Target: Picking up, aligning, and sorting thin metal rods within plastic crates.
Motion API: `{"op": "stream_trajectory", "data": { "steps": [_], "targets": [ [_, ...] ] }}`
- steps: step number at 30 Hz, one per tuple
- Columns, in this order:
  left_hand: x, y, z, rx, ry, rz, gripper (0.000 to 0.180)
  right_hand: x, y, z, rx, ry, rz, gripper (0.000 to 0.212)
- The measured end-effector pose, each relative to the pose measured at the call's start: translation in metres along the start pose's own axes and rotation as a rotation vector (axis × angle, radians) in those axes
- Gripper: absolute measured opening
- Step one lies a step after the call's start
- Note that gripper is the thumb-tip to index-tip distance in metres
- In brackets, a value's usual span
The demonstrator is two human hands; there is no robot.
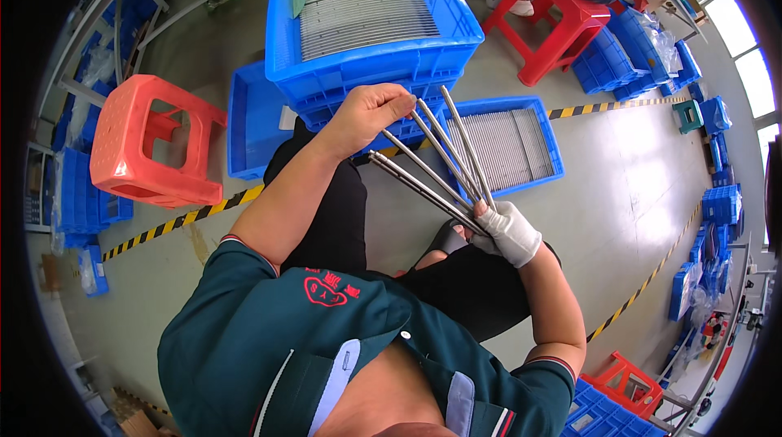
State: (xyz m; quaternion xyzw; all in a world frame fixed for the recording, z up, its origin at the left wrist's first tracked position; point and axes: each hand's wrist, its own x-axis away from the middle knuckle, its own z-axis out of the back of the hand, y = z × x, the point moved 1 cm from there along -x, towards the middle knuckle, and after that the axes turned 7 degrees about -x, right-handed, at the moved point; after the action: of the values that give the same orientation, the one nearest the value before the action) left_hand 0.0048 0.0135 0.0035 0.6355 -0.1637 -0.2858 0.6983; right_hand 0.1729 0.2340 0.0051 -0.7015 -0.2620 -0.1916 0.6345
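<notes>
Steadily, a seated worker in a dark green shirt holds a fan of slim metal rods [468, 146] above the lap, just short of two blue crates of similar rods. Good handling here would seem to call for a firm hold at the base, with the far ends spread so that each rod stands apart, and only a light touch at the tips, lest one slip or knock its neighbours. The right hand [513, 233], in a white glove that leaves the thumb tip bare, is closed around the lower ends, gathering them tightly while the upper ends splay forward and to the left. The bare left hand [368, 118] reaches to those upper ends, its fingers curled in and thumb and forefinger nearly together beside the tips; whether it pinches a rod cannot be told. Ahead stands the larger crate [371, 61], rods laid in close rows; to its right, a lower crate [531, 182] carries more. An orange-red stool [134, 140] stands at left.
</notes>
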Motion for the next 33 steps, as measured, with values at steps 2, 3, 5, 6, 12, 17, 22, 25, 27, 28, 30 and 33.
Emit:
{"op": "stream_trajectory", "data": {
  "steps": [2, 3, 5, 6, 12, 17, 22, 25, 27, 28, 30, 33],
  "targets": [
    [0.001, 0.000, -0.001, 0.025, 0.032, 0.017, 0.026, 0.001, -0.003, -0.003, -0.007, -0.013, -0.003, 0.057],
    [0.001, 0.001, -0.001, 0.051, 0.064, 0.031, 0.026, 0.001, -0.004, -0.003, -0.015, -0.010, -0.010, 0.056],
    [-0.003, -0.006, 0.009, 0.107, 0.079, 0.019, 0.027, 0.002, -0.005, -0.003, -0.022, -0.006, -0.014, 0.056],
    [-0.004, -0.006, 0.013, 0.162, 0.093, 0.012, 0.028, 0.003, -0.002, -0.003, 0.006, 0.025, -0.007, 0.055],
    [0.001, 0.002, -0.003, 0.051, 0.089, -0.101, 0.029, 0.001, -0.003, -0.002, 0.044, 0.035, -0.014, 0.053],
    [0.000, 0.002, -0.001, -0.030, 0.061, -0.130, 0.030, -0.006, 0.007, 0.001, 0.084, 0.041, 0.013, 0.052],
    [0.000, 0.006, 0.001, -0.106, 0.019, -0.114, 0.030, -0.006, 0.008, 0.003, 0.094, 0.082, 0.024, 0.051],
    [-0.001, 0.003, 0.000, -0.103, 0.041, -0.127, 0.030, -0.006, 0.007, -0.001, 0.089, 0.111, 0.068, 0.050],
    [0.001, 0.002, -0.002, -0.116, 0.059, -0.063, 0.029, -0.005, 0.004, -0.002, 0.235, 0.168, 0.096, 0.050],
    [0.002, 0.002, -0.002, -0.129, 0.079, 0.003, 0.028, -0.005, 0.003, -0.003, 0.381, 0.222, 0.122, 0.050],
    [0.001, 0.001, -0.001, -0.108, 0.079, 0.010, 0.028, -0.008, 0.006, -0.001, 0.334, 0.198, 0.098, 0.050],
    [-0.003, 0.004, 0.007, -0.055, 0.118, 0.011, 0.029, -0.007, 0.009, 0.002, 0.269, 0.127, 0.032, 0.051]
  ]
}}
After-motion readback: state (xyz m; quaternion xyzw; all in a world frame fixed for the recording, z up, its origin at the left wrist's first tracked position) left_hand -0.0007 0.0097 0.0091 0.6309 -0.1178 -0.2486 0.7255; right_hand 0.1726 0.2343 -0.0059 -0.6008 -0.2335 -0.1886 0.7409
